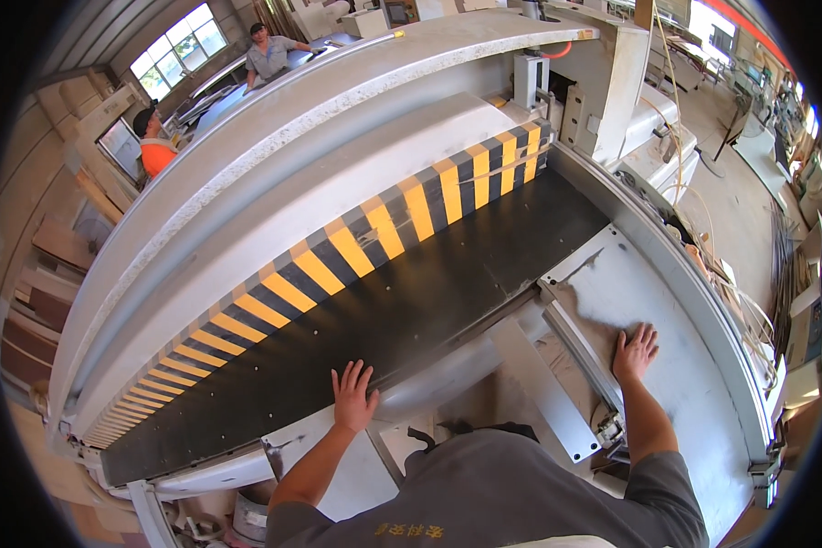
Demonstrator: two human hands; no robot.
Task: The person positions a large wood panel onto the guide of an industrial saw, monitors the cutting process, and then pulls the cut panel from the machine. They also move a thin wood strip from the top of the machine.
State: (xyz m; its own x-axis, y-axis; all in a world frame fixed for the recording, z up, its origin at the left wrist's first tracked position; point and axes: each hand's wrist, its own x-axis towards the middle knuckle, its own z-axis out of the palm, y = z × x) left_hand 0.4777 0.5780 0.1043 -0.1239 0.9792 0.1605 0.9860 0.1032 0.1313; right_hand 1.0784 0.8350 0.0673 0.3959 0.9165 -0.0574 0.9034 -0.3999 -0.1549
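Observation:
My left hand [353, 395] is open, its fingers spread at the near edge of the long black bed [402, 310] of a large machine. Nothing is in it. To the right, my right hand [637, 352] lies open and flat on a light grey metal side table [694, 402], also without anything in it. Between my hands are a narrow metal plate [548, 388] and a slotted metal rail [583, 354]. Beyond the black bed runs a guard bar with yellow and black stripes [388, 228].
A thick pale beam [338, 110] arches over the machine's far side. Two other people stand beyond it, one in grey [269, 57] and one in orange [158, 155]. A raised metal edge [680, 274] borders the side table. Loose cables [676, 137] hang at the right.

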